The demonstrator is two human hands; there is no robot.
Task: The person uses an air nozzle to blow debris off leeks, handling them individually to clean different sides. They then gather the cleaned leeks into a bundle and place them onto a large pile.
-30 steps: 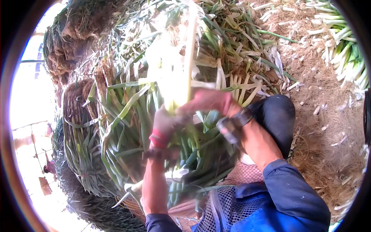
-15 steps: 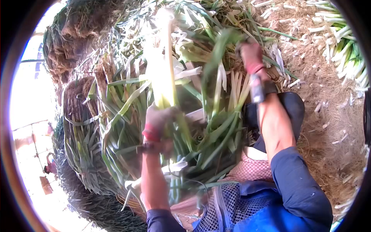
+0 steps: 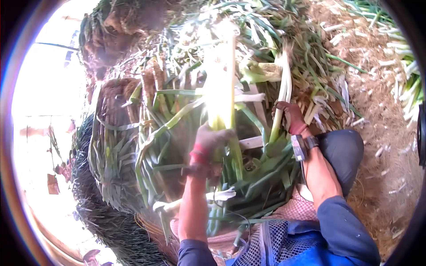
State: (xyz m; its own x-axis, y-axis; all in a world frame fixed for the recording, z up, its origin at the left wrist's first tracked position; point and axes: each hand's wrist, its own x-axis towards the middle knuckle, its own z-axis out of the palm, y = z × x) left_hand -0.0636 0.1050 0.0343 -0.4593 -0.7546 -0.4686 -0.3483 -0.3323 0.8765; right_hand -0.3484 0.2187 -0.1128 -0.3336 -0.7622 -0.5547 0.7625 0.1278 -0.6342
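My left hand (image 3: 214, 139), in a glove with a red cuff, is closed around pale green onion stalks (image 3: 220, 97). They stand up from the fist, and bright glare washes out their upper part. My right hand (image 3: 290, 116), also gloved, has its fingers wrapped around white green onion stalks (image 3: 284, 82) with stringy roots at the top. Long green leaves (image 3: 270, 170) hang below both hands across my lap. A wristwatch-like device (image 3: 299, 147) sits on my right wrist.
Root-covered bundles of green onions (image 3: 117, 133) are stacked on the left. Loose leaves and peelings (image 3: 262, 31) heap up ahead. Shed roots and scraps (image 3: 377, 146) cover the ground on the right, where trimmed white stalks (image 3: 410, 71) lie. My bent knee (image 3: 341, 153) is beside my right arm.
My right hand has come down from near a blurred green leaf and now grips rooted stalks. My left hand keeps its hold. The view has shifted, so the scene sits farther right.
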